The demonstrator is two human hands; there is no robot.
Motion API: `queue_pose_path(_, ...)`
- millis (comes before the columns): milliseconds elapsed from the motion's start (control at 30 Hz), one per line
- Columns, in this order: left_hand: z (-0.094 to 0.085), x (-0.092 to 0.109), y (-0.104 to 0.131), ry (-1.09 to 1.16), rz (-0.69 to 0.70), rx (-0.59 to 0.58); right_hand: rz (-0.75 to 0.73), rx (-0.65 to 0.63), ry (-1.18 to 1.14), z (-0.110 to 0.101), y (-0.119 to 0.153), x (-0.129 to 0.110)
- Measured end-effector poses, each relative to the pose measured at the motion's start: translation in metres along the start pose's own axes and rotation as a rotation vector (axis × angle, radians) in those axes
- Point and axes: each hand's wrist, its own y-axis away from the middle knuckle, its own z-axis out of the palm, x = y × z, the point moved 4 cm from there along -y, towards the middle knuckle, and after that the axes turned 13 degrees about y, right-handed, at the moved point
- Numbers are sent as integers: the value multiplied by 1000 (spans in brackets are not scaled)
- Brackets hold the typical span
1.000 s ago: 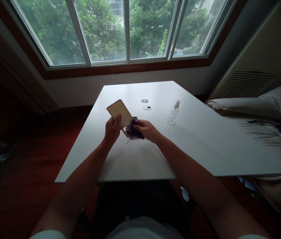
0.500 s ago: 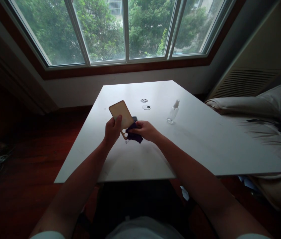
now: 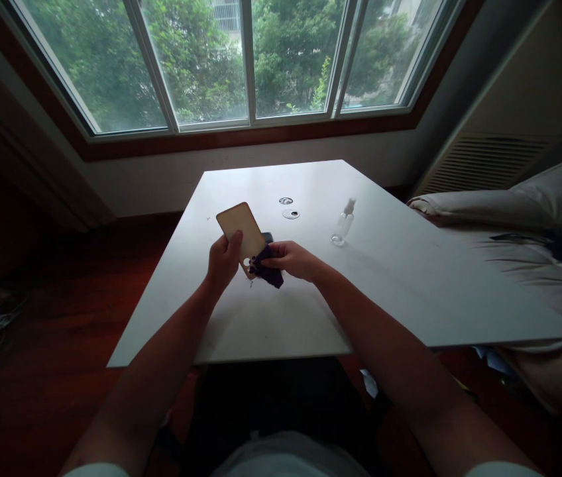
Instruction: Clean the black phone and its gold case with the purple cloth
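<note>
A yellowed phone case (image 3: pixel 242 225) with camera holes at its lower end is tilted above the table, and my left hand (image 3: pixel 224 260) grips its left edge, thumb on its face. My right hand (image 3: pixel 295 260) pinches a dark purple cloth (image 3: pixel 272 275). The cloth lies against the case around the camera holes, covering part of them. Behind the case, a dark object (image 3: pixel 268 236), perhaps a phone, shows only in part on the table.
On the white table (image 3: pixel 385 291) a clear spray bottle (image 3: pixel 343 225) stands to the right. Two small round pieces (image 3: pixel 290 214) lie toward the back. A couch (image 3: pixel 519 212) borders the table's right side, with a window (image 3: pixel 291 59) beyond the far edge.
The purple cloth has shifted over the case's camera holes and bunched up, so less of the holes shows. Both hands keep their grips.
</note>
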Motion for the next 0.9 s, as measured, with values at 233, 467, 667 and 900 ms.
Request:
queue_pose_path(233, 0, 2, 5, -141, 54, -33, -33, 62, 171, 6, -4, 12)
queue_pose_path(467, -1, 5, 3, -69, 82, 27, -34, 284, 152, 5, -5, 12)
queue_pose_path(667, -5, 4, -5, 84, 32, 155, -24, 332, -56, -3, -6, 11)
queue_pose_path(900, -7, 4, -6, 72, 19, 195, 18, 168, -153, 3, -4, 9)
